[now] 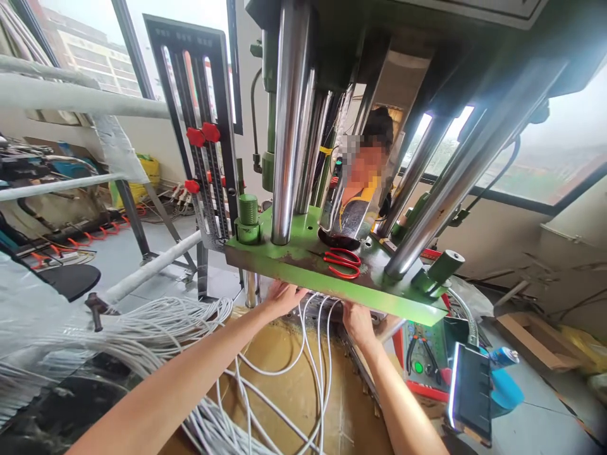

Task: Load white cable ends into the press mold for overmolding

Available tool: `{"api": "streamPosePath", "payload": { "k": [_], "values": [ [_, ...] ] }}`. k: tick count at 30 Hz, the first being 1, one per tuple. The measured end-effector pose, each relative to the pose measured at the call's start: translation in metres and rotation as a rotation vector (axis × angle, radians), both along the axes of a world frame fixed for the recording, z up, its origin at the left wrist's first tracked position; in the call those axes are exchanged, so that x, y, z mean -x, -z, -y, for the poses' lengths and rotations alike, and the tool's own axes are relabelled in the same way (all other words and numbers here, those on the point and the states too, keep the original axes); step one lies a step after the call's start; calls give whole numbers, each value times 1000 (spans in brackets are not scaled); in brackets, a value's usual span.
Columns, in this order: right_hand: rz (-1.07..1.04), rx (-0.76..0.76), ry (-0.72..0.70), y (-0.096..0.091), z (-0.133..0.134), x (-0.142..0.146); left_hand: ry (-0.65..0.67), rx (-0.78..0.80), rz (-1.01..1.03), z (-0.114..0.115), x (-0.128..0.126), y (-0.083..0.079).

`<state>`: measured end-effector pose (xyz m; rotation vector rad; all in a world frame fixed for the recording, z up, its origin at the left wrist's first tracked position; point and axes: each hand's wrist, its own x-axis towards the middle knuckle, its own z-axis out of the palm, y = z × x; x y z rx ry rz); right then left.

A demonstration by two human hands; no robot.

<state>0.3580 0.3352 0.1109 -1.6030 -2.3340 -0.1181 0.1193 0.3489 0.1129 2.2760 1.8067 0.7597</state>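
Observation:
Both my hands reach under the front edge of a green machine plate (pixel 327 278). My left hand (pixel 283 297) is at the left, its fingertips hidden beneath the plate. To the right, my right hand (pixel 358 321) also has its fingers tucked out of sight under the edge. Between them, several thin white cables (pixel 317 341) come out from below the plate and loop down over a brown surface (pixel 279 385). What either hand grips cannot be made out. Red-handled scissors (pixel 342 262) lie on top of the plate, above and between my hands.
Thick steel columns (pixel 288 126) rise from the plate. Coiled white cables (pixel 156 335) fill the lower left. At the right are a red-edged tray (pixel 429 390) with pliers (pixel 422 354), a screen (pixel 469 392) and a spray can (pixel 503 357). Behind the machine is another person (pixel 365 189).

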Motion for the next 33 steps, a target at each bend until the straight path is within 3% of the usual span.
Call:
{"api": "streamPosePath", "payload": {
  "k": [4,15,22,26,29,31,33],
  "values": [
    [87,33,-39,1,7,7,119,-4,-65,11,2,-2],
    [98,55,-92,-10,0,38,150,-24,-105,13,0,-2],
    [-25,66,42,-5,9,17,203,-10,-118,12,3,-6],
    [-131,53,32,-7,16,16,202,14,-108,11,-3,-18],
    [-215,49,27,-18,42,7,187,-14,-86,41,-3,-29],
    [-264,52,29,-23,81,-15,213,-10,-1,87,7,-31],
    [-328,53,67,-22,135,-49,196,40,156,149,26,-25]
  ]
}}
